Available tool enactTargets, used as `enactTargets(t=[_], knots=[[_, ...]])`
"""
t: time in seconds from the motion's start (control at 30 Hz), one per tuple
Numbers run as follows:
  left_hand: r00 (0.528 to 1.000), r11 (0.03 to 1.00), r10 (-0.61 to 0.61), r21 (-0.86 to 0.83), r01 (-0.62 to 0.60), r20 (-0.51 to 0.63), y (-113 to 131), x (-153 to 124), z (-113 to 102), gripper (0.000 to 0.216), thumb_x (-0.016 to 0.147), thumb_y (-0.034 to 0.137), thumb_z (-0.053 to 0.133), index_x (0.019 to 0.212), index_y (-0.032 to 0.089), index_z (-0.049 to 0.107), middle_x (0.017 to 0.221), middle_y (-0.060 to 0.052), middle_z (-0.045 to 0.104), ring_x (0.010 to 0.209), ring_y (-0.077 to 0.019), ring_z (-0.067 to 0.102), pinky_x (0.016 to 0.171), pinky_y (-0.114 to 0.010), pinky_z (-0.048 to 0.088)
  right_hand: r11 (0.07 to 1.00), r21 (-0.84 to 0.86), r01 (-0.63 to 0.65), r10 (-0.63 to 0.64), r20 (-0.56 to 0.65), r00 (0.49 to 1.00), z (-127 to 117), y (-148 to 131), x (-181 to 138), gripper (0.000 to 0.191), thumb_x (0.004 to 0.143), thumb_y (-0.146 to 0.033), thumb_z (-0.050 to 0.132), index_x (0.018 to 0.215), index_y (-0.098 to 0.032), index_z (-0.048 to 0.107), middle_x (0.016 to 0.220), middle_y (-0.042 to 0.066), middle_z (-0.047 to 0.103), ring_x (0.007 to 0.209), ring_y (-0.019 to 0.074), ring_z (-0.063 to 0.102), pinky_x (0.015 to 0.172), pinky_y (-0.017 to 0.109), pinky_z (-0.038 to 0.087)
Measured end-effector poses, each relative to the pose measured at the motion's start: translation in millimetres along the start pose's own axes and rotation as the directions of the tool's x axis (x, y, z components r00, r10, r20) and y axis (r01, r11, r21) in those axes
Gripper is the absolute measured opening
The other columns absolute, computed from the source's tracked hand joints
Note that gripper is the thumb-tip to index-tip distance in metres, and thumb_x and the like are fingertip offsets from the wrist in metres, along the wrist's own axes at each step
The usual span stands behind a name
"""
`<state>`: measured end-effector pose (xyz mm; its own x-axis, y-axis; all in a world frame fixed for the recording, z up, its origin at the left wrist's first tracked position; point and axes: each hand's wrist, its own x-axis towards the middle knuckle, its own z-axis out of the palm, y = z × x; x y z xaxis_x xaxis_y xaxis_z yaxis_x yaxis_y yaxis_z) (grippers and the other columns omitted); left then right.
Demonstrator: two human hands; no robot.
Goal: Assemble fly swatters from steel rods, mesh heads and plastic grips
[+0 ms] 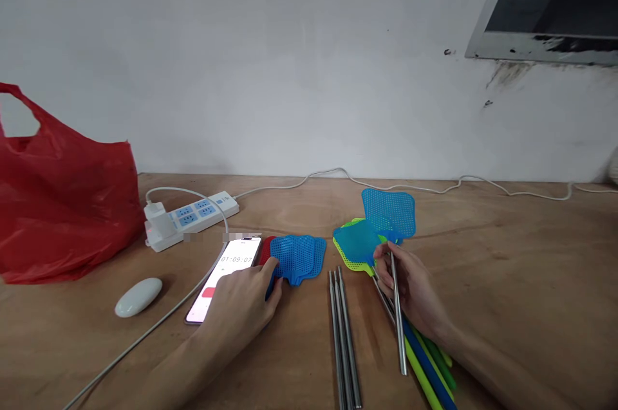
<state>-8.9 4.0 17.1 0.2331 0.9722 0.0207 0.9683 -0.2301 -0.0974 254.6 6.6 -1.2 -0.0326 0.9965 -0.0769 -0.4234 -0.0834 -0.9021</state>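
Note:
My left hand (pixel 248 297) is at the left edge of several stacked blue fly swatter heads (pixel 302 255), its fingers closed on a blue head's edge. A red swatter head (pixel 265 249) shows partly behind them. My right hand (pixel 408 281) pinches a thin metal rod (pixel 400 339) that slants down toward me. Just above those fingers is an upright blue swatter head (pixel 389 210); the joint between it and the rod is mostly hidden. Left of the right hand lie more swatters, with blue (pixel 355 242) and yellow-green (pixel 360 265) heads.
Several loose metal rods (pixel 344 339) lie between my hands. Green and blue handles (pixel 427 365) lie under my right forearm. On the left are a phone (pixel 236 262) showing a timer, a white mouse (pixel 138 297), a power strip (pixel 193 217) with a cable and a red plastic bag (pixel 67 197).

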Motion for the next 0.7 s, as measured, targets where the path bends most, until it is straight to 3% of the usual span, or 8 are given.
enactTargets(t=[0.2, 0.43, 0.57, 0.7], knots=[[0.999, 1.000, 0.014, -0.017, -0.014, -0.039, -0.6, -1.1, 1.7, 0.025, 0.098, 0.031, 0.040, 0.112, 0.020, 0.058, 0.081, -0.008, 0.075, 0.074, -0.0301, 0.072, 0.056, -0.030, 0.038, 0.994, 0.089, -0.069, 0.059, 0.114, 0.992, -0.9, -2.0, -1.5, 0.030, 0.080, -0.048, 0.066, 0.073, -0.020, 0.061, 0.046, -0.008, 0.036, 0.042, 0.0075, 0.017, 0.040, 0.020, 0.021], [0.963, 0.931, 0.102, -0.317, -0.181, -0.251, -0.6, -4.9, 6.9, 0.024, 0.098, 0.035, 0.041, 0.111, 0.023, 0.057, 0.063, 0.002, 0.061, 0.054, -0.0196, 0.060, 0.052, -0.027, 0.031, 0.993, -0.012, -0.120, 0.117, 0.354, 0.928, -1.2, -0.2, -0.7, 0.040, 0.090, -0.047, 0.059, 0.062, -0.021, 0.044, 0.042, -0.011, 0.029, 0.037, 0.0053, 0.010, 0.037, 0.020, 0.012], [0.934, 0.789, 0.034, -0.564, -0.244, -0.356, -1.0, -5.7, 6.4, 0.025, 0.097, 0.038, 0.046, 0.117, 0.024, 0.054, 0.070, 0.003, 0.056, 0.055, -0.0157, 0.052, 0.054, -0.026, 0.036, 0.984, -0.075, -0.159, 0.175, 0.451, 0.875, -1.4, 5.0, -4.0, 0.042, 0.090, -0.051, 0.056, 0.063, -0.023, 0.041, 0.037, -0.012, 0.028, 0.032, 0.0054, 0.012, 0.033, 0.020, 0.012], [0.934, 0.561, -0.063, -0.786, -0.258, -0.352, -1.2, -6.7, 1.2, 0.032, 0.099, 0.039, 0.045, 0.127, 0.024, 0.048, 0.090, -0.001, 0.059, 0.072, -0.0167, 0.056, 0.063, -0.027, 0.045, 0.966, -0.171, -0.192, 0.255, 0.529, 0.809, -1.1, 6.2, -10.0, 0.041, 0.092, -0.052, 0.054, 0.066, -0.023, 0.041, 0.039, -0.013, 0.029, 0.032, 0.0054, 0.014, 0.033, 0.019, 0.015]])
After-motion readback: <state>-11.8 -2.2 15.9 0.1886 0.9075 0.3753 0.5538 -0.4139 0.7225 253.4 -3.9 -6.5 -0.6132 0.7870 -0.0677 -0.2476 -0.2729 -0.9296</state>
